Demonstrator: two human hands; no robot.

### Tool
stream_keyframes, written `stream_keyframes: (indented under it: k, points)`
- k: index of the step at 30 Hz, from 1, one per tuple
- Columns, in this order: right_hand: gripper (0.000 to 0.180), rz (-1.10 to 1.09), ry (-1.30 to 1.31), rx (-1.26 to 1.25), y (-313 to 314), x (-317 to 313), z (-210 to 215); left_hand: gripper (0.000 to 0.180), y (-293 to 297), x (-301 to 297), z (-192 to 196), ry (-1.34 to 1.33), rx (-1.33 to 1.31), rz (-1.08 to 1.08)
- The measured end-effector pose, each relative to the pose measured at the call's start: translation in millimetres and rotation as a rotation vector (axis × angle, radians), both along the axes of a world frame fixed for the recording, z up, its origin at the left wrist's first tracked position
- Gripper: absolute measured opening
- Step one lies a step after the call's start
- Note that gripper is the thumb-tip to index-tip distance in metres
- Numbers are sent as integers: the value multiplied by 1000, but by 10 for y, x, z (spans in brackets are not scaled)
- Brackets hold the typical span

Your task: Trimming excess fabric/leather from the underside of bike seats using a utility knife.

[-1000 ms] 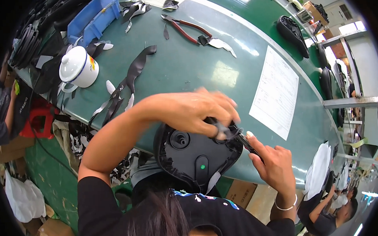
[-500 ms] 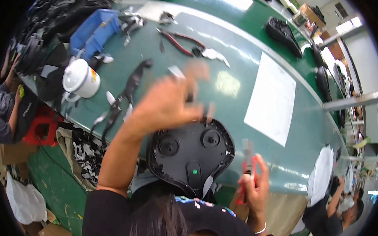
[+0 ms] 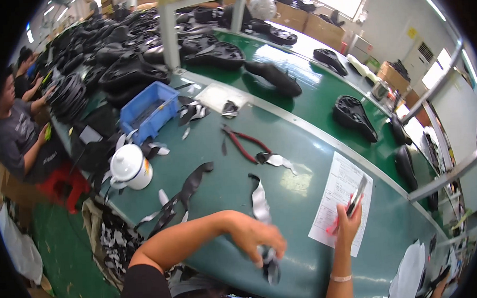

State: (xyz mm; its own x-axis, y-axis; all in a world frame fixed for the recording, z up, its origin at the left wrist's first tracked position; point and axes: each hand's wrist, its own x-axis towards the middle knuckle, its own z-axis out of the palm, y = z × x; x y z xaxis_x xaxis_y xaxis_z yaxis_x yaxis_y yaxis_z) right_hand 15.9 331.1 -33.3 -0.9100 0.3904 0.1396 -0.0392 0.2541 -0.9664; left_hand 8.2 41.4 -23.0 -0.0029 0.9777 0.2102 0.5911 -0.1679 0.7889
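My left hand (image 3: 257, 240) is over the table's near edge, somewhat blurred, its fingers curled on a grey and black scrap strip (image 3: 272, 267) that hangs below them. A second black and white scrap strip (image 3: 259, 198) lies on the table just beyond that hand. My right hand (image 3: 349, 226) is raised at the right, closed around a red-handled tool (image 3: 359, 192) with a narrow metal blade pointing up and away. Its exact kind is hard to make out. Behind it lies a printed paper sheet (image 3: 326, 209).
Red-handled pliers (image 3: 243, 146), a white lidded mug (image 3: 131, 167) and a blue bin (image 3: 149, 110) stand or lie on the green table. Black strips (image 3: 184, 191) lie near the mug. Bicycle saddles (image 3: 354, 117) line the bench beyond. Co-workers (image 3: 22, 126) sit at the left.
The view has tilted up, and the black saddle seen at the table's near edge is out of sight. My left hand has come down toward me; my right hand has gone up before the paper.
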Motion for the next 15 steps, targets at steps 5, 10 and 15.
stream_keyframes:
  k: [5,10,15]
  points:
    - [50,66,114,-183,247,-1685,-216,26,-163,-438,-160,-959,138,376]
    - [48,17,143,-73,318,-3064,-192,25,-127,-613,-294,-1139,253,648]
    - [37,-211,243,-61,-9,-3286,-439,24,-177,-624,-365,-1230,234,577]
